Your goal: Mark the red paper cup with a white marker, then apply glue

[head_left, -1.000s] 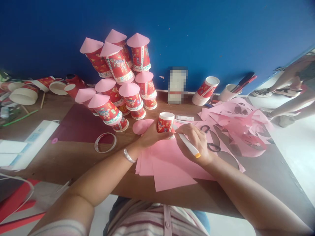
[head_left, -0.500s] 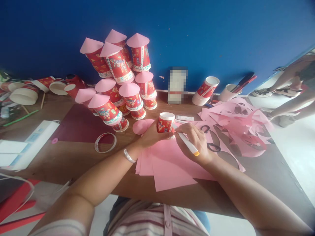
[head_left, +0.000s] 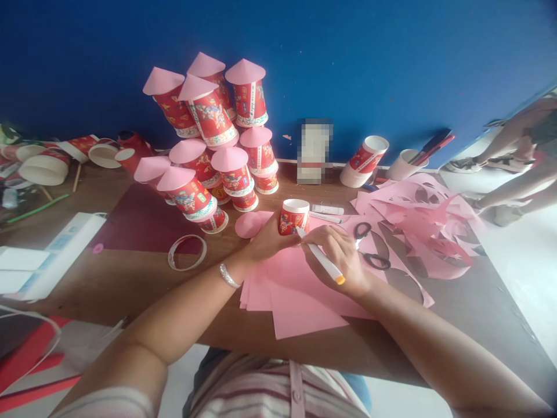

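Note:
My left hand is wrapped round a small red patterned paper cup with a white rim, upright, its mouth facing up. In my right hand is a white marker with a yellow end, gripped like a pen. Its tip meets the lower front of the cup or lies just before it; contact is hard to make out. Beneath both hands lie pink paper sheets. A pink paper cone rests beside my left hand. Black-handled scissors lie to the right of my right hand.
Stacked red cups with pink cone tops stand at the back left. A tape roll lies in front of them. Pink paper scraps and a pen cup are at right. Another person's legs show beyond the table.
My right hand and the marker have shifted slightly left, bringing the marker tip from the cup's right side to its lower front. My left hand still holds the cup in place.

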A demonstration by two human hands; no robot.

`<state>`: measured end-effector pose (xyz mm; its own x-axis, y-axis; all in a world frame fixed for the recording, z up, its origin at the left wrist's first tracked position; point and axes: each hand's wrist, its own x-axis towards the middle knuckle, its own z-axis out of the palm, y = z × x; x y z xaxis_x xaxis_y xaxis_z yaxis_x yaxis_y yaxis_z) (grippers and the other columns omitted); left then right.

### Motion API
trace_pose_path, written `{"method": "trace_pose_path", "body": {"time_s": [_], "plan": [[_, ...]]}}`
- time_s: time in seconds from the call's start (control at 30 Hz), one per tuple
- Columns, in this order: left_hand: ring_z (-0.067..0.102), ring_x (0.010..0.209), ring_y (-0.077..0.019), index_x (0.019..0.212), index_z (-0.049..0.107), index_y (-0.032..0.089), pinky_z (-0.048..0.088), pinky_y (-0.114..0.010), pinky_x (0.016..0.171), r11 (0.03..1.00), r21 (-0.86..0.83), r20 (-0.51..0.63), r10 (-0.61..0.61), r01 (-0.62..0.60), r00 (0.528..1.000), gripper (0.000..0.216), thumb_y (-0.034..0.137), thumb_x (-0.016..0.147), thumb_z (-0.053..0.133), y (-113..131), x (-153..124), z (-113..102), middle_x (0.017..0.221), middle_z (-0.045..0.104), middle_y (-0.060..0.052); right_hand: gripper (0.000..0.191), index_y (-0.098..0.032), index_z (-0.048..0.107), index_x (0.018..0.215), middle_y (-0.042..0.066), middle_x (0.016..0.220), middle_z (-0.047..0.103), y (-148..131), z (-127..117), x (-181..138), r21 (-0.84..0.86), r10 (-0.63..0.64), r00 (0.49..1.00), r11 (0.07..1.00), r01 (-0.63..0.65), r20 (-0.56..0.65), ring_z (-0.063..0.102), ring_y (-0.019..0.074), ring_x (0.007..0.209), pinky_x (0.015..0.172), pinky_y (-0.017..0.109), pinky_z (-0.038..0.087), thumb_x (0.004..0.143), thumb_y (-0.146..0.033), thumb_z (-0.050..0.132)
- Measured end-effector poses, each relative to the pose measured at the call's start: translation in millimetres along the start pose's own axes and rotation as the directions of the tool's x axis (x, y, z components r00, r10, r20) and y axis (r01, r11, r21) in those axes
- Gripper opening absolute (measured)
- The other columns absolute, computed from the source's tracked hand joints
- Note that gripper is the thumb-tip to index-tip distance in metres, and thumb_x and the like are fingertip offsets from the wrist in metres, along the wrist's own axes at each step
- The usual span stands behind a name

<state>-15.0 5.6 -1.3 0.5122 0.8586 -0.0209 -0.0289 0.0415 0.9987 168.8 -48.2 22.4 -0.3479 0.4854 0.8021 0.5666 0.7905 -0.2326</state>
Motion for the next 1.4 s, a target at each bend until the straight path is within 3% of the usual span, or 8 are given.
{"method": "trace_pose_path", "body": {"time_s": [0.27,0.47,0.77,1.4], "plan": [[0.057,0.089,-0.0165,0.105,0.055,0.019,0.049,-0.029,0.076,1.0,0.023,-0.043,-0.012,0.013,0.999,0.053,0.04,0.072,0.092,0.4,-0.4,0.8,0.097,0.061,-0.001,0.015,-0.021,0.057,0.106,0.002,0.084,0.07,-0.8,2.3,-4.6,0.029,0.009,0.999,1.0,-0.011,0.044,0.065,0.0157,0.067,0.06,0.03,0.052,0.097,-0.009,0.056],[0.06,0.091,-0.019,0.11,0.056,0.019,0.05,-0.032,0.077,0.999,0.027,-0.033,-0.015,0.016,0.999,0.058,0.047,0.073,0.09,-2.2,-0.8,-1.1,0.1,0.063,-0.003,0.018,-0.022,0.057,0.108,0.001,0.085,0.072,1.4,0.3,-4.5,0.018,0.003,1.0,1.0,-0.003,-0.001,0.067,0.0157,0.069,0.064,0.031,0.055,0.097,-0.008,0.059],[0.056,0.08,-0.0147,0.092,0.059,0.017,0.045,-0.029,0.072,1.0,0.013,0.05,-0.004,0.004,0.999,0.045,0.051,0.079,0.086,4.0,-0.2,1.5,0.085,0.059,0.0,0.02,-0.021,0.058,0.112,0.004,0.092,0.074,10.8,-3.3,-4.1,-0.014,0.017,0.999,1.0,-0.018,-0.034,0.069,0.0178,0.075,0.065,0.031,0.054,0.096,-0.008,0.059],[0.056,0.086,-0.0174,0.103,0.052,0.02,0.048,-0.031,0.075,0.994,0.109,-0.026,0.015,-0.012,1.0,0.058,0.056,0.075,0.088,2.1,-0.6,1.1,0.094,0.059,-0.001,0.026,-0.023,0.057,0.111,0.001,0.084,0.072,1.8,-1.4,-0.2,0.0,0.005,1.0,1.0,-0.005,-0.002,0.067,0.0168,0.068,0.062,0.03,0.053,0.094,-0.004,0.056]]}}
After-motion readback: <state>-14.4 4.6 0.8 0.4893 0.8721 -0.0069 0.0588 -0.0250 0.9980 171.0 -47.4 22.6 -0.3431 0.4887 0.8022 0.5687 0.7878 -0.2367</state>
